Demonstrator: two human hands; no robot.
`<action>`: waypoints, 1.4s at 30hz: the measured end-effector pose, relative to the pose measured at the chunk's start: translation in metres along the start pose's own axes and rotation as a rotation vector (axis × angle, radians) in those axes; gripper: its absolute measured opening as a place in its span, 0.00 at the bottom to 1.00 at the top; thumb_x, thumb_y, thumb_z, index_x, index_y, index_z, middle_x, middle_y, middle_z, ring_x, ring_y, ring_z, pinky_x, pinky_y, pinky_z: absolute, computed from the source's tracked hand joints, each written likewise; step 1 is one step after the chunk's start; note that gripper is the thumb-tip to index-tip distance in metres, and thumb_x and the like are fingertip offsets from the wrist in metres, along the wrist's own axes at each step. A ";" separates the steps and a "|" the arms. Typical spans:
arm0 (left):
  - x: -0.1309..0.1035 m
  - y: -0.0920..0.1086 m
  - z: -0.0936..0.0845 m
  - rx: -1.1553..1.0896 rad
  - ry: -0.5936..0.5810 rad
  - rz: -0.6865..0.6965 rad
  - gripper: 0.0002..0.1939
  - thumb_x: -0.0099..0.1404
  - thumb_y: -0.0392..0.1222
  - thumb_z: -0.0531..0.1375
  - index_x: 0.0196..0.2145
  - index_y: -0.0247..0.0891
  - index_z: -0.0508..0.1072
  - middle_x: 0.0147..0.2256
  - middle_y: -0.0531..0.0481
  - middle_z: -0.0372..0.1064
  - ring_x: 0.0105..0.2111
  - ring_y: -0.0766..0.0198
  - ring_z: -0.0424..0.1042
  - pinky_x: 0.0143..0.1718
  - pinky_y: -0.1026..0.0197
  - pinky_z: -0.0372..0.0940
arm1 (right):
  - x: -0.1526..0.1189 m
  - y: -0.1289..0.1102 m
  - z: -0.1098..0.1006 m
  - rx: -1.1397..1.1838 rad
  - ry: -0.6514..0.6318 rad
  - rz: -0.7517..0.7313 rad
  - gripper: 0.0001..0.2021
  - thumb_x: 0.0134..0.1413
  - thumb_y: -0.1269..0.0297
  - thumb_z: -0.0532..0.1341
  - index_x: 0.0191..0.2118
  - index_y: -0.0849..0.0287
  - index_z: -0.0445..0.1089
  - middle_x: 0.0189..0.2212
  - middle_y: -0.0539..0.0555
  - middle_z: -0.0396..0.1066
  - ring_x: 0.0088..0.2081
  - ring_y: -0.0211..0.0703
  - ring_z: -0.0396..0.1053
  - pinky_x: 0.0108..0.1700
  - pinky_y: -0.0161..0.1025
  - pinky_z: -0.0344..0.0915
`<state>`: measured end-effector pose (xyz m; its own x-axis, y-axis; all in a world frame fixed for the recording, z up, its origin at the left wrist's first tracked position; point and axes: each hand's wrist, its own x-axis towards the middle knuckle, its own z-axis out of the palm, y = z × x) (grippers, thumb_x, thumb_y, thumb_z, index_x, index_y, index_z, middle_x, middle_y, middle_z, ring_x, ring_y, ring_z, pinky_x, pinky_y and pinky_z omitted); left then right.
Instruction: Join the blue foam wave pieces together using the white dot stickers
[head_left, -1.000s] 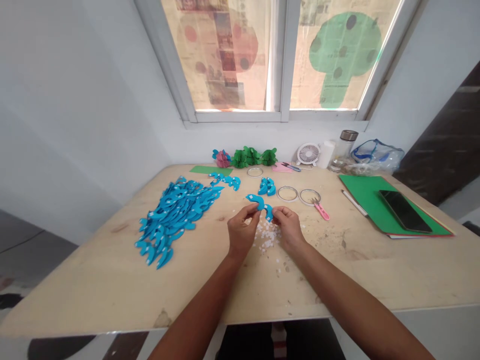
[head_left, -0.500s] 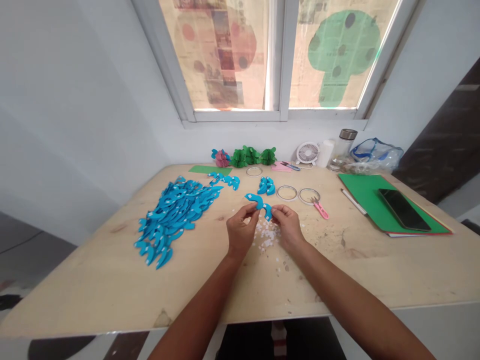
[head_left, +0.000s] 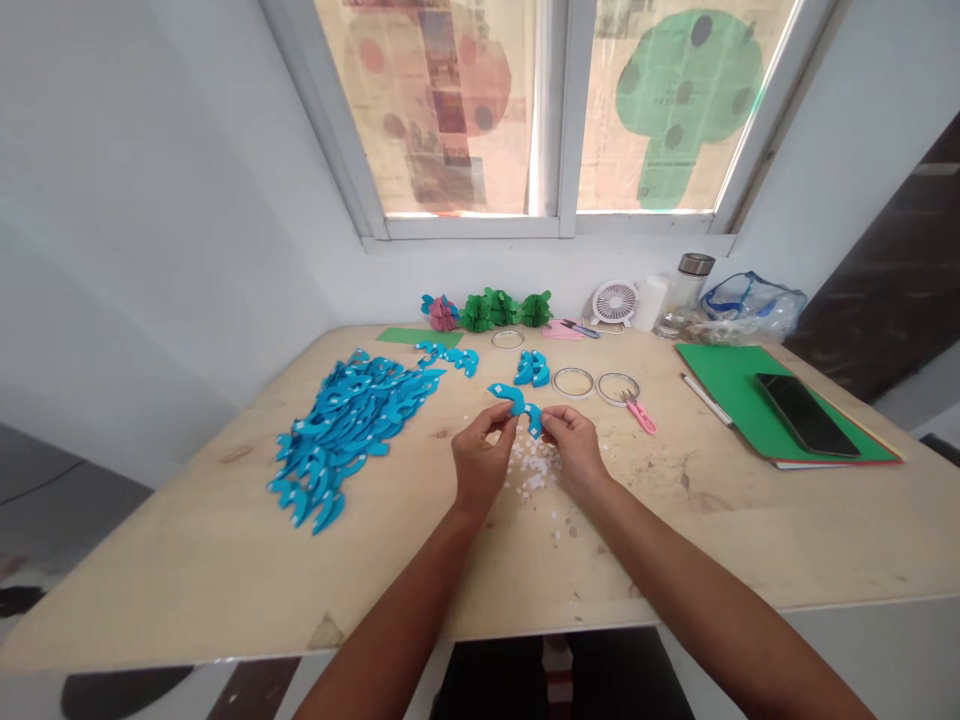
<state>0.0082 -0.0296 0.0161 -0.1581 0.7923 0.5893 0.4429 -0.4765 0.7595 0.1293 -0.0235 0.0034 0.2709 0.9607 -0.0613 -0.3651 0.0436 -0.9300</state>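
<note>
Between my hands, above the table, is a curved blue paper piece [head_left: 506, 396] with small white squares on it. My left hand [head_left: 481, 455] pinches it near its middle, and my right hand [head_left: 574, 447] pinches its lower right end. White paper scraps [head_left: 534, 466] lie scattered on the wood below. To the left spreads a large heap of similar blue paper pieces [head_left: 352, 420]. A smaller blue cluster [head_left: 532, 368] rests just beyond my hands, and another blue group [head_left: 450, 357] sits at the back left.
Rolls of tape [head_left: 573, 383] and pink-handled snips [head_left: 639, 412] lie right of my hands. A phone [head_left: 806, 414] rests on green sheets [head_left: 720, 375]. Along the wall stand green paper ornaments [head_left: 499, 309], a small fan [head_left: 615, 302] and a bottle [head_left: 686, 295].
The view has shifted very slightly. Both hands keep their pinch on the blue paper piece, with almost no movement.
</note>
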 end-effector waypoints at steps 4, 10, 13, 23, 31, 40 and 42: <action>0.000 0.000 0.000 0.012 0.003 0.015 0.11 0.54 0.41 0.61 0.37 0.37 0.74 0.33 0.49 0.76 0.32 0.62 0.75 0.37 0.61 0.70 | 0.001 0.001 0.000 -0.015 -0.003 0.002 0.09 0.34 0.62 0.65 0.25 0.60 0.70 0.18 0.46 0.68 0.21 0.34 0.62 0.27 0.34 0.57; 0.000 0.000 0.000 0.035 0.005 0.020 0.11 0.54 0.42 0.60 0.36 0.37 0.74 0.33 0.49 0.76 0.32 0.62 0.74 0.37 0.61 0.69 | 0.002 0.001 -0.001 -0.067 -0.011 -0.036 0.09 0.34 0.60 0.65 0.25 0.60 0.70 0.17 0.47 0.68 0.21 0.36 0.63 0.26 0.34 0.58; 0.000 0.000 0.000 0.037 0.005 0.028 0.11 0.55 0.42 0.60 0.37 0.37 0.74 0.33 0.49 0.76 0.32 0.62 0.74 0.37 0.61 0.69 | 0.002 0.001 -0.001 -0.086 -0.014 -0.059 0.10 0.34 0.59 0.65 0.25 0.60 0.70 0.17 0.48 0.69 0.21 0.36 0.63 0.26 0.34 0.58; 0.000 0.001 0.000 0.050 0.005 0.043 0.10 0.55 0.41 0.60 0.36 0.37 0.74 0.33 0.49 0.76 0.32 0.62 0.75 0.37 0.61 0.69 | 0.002 0.000 -0.002 -0.129 -0.021 -0.088 0.09 0.36 0.59 0.64 0.25 0.60 0.70 0.17 0.49 0.69 0.21 0.37 0.64 0.27 0.35 0.59; 0.000 0.000 0.000 0.044 0.005 0.027 0.11 0.54 0.41 0.60 0.36 0.38 0.74 0.32 0.49 0.76 0.32 0.61 0.75 0.36 0.61 0.69 | 0.004 0.002 -0.002 -0.124 -0.024 -0.093 0.09 0.37 0.60 0.64 0.25 0.59 0.69 0.17 0.48 0.69 0.21 0.37 0.64 0.26 0.34 0.59; 0.000 0.000 0.000 0.038 0.007 0.029 0.11 0.54 0.41 0.60 0.36 0.38 0.74 0.32 0.49 0.76 0.32 0.61 0.75 0.36 0.61 0.69 | 0.004 0.003 -0.002 -0.136 -0.015 -0.103 0.09 0.37 0.60 0.64 0.26 0.59 0.69 0.17 0.48 0.68 0.21 0.37 0.64 0.26 0.35 0.59; 0.000 0.000 0.000 0.041 0.010 0.032 0.11 0.54 0.41 0.60 0.36 0.38 0.74 0.32 0.49 0.76 0.31 0.62 0.75 0.36 0.61 0.69 | 0.003 0.002 -0.002 -0.133 -0.017 -0.105 0.08 0.37 0.60 0.64 0.26 0.59 0.69 0.17 0.47 0.68 0.21 0.37 0.64 0.26 0.34 0.59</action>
<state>0.0086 -0.0296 0.0154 -0.1519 0.7730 0.6160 0.4837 -0.4854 0.7283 0.1308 -0.0212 0.0007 0.2857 0.9573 0.0436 -0.2141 0.1081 -0.9708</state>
